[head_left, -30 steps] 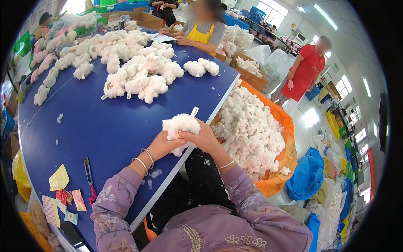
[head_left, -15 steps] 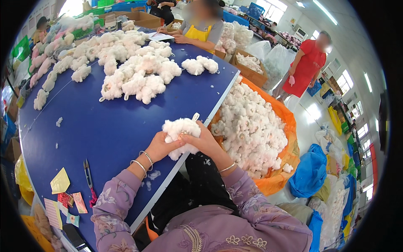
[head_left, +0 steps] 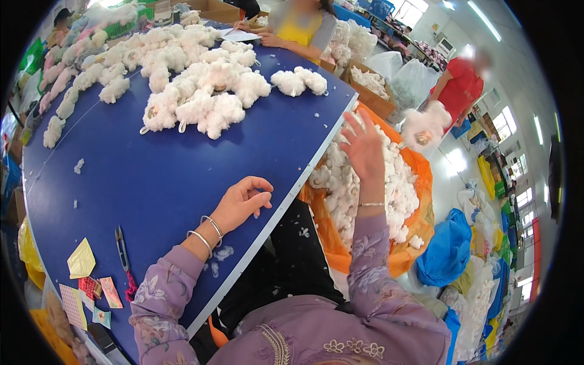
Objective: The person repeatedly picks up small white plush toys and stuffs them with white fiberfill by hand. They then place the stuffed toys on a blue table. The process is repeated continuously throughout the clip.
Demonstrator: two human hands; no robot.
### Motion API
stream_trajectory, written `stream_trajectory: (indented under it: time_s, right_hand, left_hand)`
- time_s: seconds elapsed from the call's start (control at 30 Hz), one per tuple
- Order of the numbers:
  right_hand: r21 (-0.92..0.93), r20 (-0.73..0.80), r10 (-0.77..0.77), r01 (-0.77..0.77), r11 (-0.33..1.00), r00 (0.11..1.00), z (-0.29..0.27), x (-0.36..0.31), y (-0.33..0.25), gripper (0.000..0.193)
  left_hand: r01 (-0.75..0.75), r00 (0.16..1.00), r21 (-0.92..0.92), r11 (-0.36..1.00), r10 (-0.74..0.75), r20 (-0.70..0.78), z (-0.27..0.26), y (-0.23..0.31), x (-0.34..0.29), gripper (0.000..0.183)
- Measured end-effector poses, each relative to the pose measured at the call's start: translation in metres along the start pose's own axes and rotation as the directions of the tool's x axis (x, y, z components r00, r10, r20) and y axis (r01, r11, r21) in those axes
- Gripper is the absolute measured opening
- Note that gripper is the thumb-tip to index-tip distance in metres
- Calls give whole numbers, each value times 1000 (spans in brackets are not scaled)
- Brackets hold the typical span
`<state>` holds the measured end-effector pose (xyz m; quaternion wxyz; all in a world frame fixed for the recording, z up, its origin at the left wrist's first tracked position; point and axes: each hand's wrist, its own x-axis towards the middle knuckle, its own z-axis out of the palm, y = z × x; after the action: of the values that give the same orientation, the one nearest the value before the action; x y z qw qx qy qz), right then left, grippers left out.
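A fluffy white plush piece hangs in mid-air, slightly blurred, to the right of my raised right hand. That hand is open with fingers spread, above a big orange sack heaped with white plush pieces. My left hand is over the blue table near its edge, fingers loosely curved and holding nothing. A pile of white plush pieces lies across the far part of the table, with one piece apart on its right.
Thread snips with a pink tassel lie on the blue table at left, near paper scraps and small packets. A person in yellow sits across the table; another in red stands right. A blue bag lies on the floor.
The plush piece has left both hands and is now in the air at right. My right hand has swung up and right, opening. My left hand stays near the table edge, now empty.
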<state>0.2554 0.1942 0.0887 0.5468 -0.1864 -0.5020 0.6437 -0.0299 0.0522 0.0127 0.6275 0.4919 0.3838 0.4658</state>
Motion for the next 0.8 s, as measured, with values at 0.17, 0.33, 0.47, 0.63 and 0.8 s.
stream_trajectory:
  time_s: [0.17, 0.33, 0.47, 0.63, 0.8]
  right_hand:
    - [-513, -254, 157, -270, 815, 954, -20, 84, 41, 52]
    - [-971, -126, -130, -96, 217, 983, -85, 212, 59, 69]
    - [-972, 4, -49, -8, -236, 999, -73, 262, 95, 94]
    - [-896, -97, 240, 20, -443, 966, -42, 271, 119, 105]
    - [-838, -37, 421, 202, -507, 906, -28, 254, 107, 96]
  left_hand:
    - [21, 1000, 5, 1000, -21, -13, 3, -5, 2, 18]
    - [98, 994, 100, 990, -102, 27, 8, 5, 0, 15]
    - [108, 993, 92, 990, -111, 33, 5, 6, -3, 13]
    - [94, 994, 110, 989, -100, 49, 4, 5, -4, 12]
    - [85, 993, 145, 986, -95, 63, 3, 4, -3, 11]
